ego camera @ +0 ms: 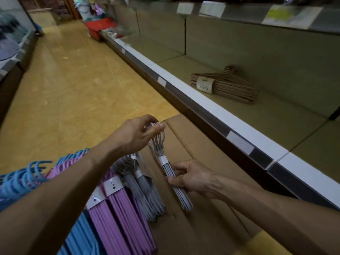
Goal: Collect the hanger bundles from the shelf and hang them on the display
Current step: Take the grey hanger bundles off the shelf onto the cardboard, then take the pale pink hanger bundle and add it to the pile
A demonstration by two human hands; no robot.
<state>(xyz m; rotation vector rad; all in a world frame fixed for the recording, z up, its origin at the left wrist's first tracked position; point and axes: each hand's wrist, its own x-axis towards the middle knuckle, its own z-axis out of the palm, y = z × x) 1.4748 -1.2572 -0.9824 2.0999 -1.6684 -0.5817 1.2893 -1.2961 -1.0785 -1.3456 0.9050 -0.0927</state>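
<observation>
Two hands share one grey hanger bundle [172, 173] just above the cardboard box [200, 205] in front of me. My left hand [136, 134] pinches the cluster of hooks at the top, fingers [158, 126] closed together on the curved wires. My right hand [191, 178] wraps the bundle lower down, below its white paper band, thumb on the near side and fingers clamped across the straight bars. The bundle runs on a slant, hooks away from me and the bars pointing back toward my right arm.

Just to the left of it, more grey hanger bundles [145, 186] lie on the box, each with a white band. Beside those sit purple hanger bundles [119, 214] with white labels, and further left blue hanger bundles [79, 238], whose blue hooks fan out under my left forearm. All of these lie side by side, touching their neighbours.

To my right runs a long low shelf [257, 107] with a white front edge carrying price-tag strips. One beige hanger bundle [226, 85] lies flat on it, well apart from my hands, with a pale label wrapped round its near end. The yellow floor [70, 80] of the aisle stretches ahead, with blurred red and coloured goods at the far end.
</observation>
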